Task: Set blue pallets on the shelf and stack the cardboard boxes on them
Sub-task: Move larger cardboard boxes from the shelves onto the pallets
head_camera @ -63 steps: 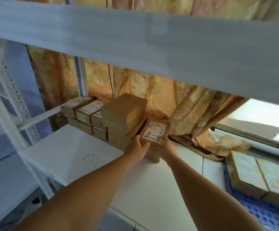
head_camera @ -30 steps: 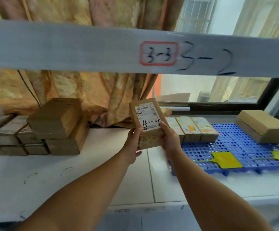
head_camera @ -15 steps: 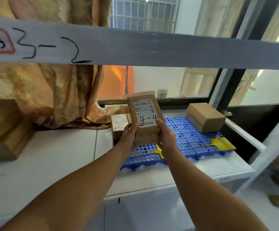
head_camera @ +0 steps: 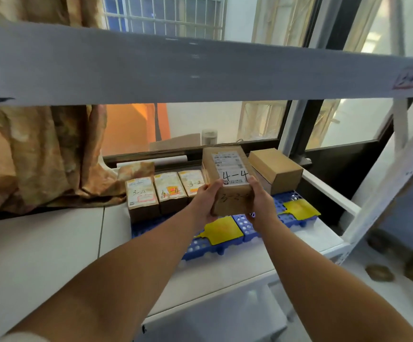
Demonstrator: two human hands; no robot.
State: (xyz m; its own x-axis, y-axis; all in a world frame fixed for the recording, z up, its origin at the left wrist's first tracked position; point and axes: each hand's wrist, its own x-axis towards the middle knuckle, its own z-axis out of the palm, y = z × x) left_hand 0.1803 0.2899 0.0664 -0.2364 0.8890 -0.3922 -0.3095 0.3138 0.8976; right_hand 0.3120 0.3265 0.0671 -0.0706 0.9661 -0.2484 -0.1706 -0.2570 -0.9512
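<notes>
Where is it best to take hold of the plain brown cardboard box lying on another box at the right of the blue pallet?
Probably by its two long side faces, coming from the front. The plain brown cardboard box lies flat, a short end facing the front; the white shelf beam hinders reaching from above, and the labelled cardboard box marked 4-4 is held close on its left.

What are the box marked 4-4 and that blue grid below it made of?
The box marked 4-4 looks like brown cardboard: matte, with folded edges and a white paper label stuck on top. The blue pallet looks like moulded plastic: uniform colour, a slight sheen and a regular grid of holes.
</notes>
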